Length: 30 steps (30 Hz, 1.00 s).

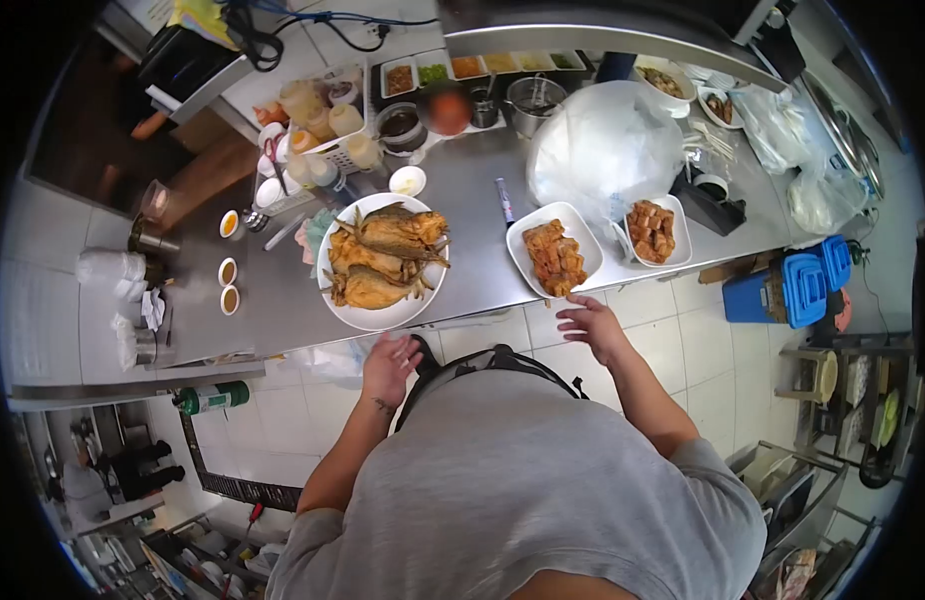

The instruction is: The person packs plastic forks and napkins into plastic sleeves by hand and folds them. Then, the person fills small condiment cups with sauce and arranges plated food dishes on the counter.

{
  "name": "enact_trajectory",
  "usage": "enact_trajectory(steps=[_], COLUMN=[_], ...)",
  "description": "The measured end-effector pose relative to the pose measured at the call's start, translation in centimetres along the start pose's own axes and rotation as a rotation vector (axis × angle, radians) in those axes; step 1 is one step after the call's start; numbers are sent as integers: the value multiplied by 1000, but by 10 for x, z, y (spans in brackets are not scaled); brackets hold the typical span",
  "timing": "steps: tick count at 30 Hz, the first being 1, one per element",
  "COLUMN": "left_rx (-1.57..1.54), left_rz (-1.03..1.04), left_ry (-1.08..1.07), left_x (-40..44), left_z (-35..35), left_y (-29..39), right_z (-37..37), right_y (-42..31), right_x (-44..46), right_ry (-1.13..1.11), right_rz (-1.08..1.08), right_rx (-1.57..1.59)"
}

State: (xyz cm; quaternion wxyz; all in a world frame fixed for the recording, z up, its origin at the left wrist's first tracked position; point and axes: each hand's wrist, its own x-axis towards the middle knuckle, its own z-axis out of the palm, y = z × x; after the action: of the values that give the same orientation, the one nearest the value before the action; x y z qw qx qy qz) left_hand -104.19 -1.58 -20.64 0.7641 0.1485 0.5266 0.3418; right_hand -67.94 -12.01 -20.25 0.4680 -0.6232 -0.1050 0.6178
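Observation:
My left hand [391,368] hangs just off the front edge of the steel counter, its fingers loosely stretched and holding nothing. Nearest to it is a round white plate [383,322] piled with whole fried fish [388,255]. My right hand [594,328] is also empty, fingers spread, close to the front corner of a square white plate [528,228]. Browned pieces of fried meat [556,258] lie on that plate; whether a fingertip touches its edge I cannot tell. To its right stands a second white dish [680,225] with glazed meat pieces [651,232].
Small sauce cups [229,300] line the counter's left. Behind the fish are a basket of sauce bottles [345,120] and a small white bowl [408,181]. A marker [505,201], a big plastic bag [605,150] and a black dispenser [710,205] stand further right. Blue bins [805,288] sit beyond the counter.

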Motion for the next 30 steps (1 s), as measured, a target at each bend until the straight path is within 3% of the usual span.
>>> enact_trajectory(steps=[2,5,8,11,14,19,21,24,30], left_rx=[131,379,411,352,351,358,374,362,255], left_rz=[-185,-244,-273,-307,-265,-156,-144,-172,-120], left_ry=[-210,-506,-599,-641,-435,-363,-313,-398,-437], left_x=[-2,9,38,73,86,99,76,68,-11], left_z=[22,73,134,175,198,193,191,163,105], left_y=[3,0,-17,-46,-66,-83,-69,-53,57], right_z=[-20,-55,-79,-90,-92,-101,-134,-155,-139], right_y=[-3,-16,-30,-33,-31,-37,-24,-24,-37], right_x=[6,17,32,56,70,57,84,99,34], right_ry=[140,286,234,197,309,152,113,147,334], right_rz=[-41,-130,-202,-204,-166,-207,-196,-183,-183], right_rx=[75,241,393,514,544,638,614,594,482])
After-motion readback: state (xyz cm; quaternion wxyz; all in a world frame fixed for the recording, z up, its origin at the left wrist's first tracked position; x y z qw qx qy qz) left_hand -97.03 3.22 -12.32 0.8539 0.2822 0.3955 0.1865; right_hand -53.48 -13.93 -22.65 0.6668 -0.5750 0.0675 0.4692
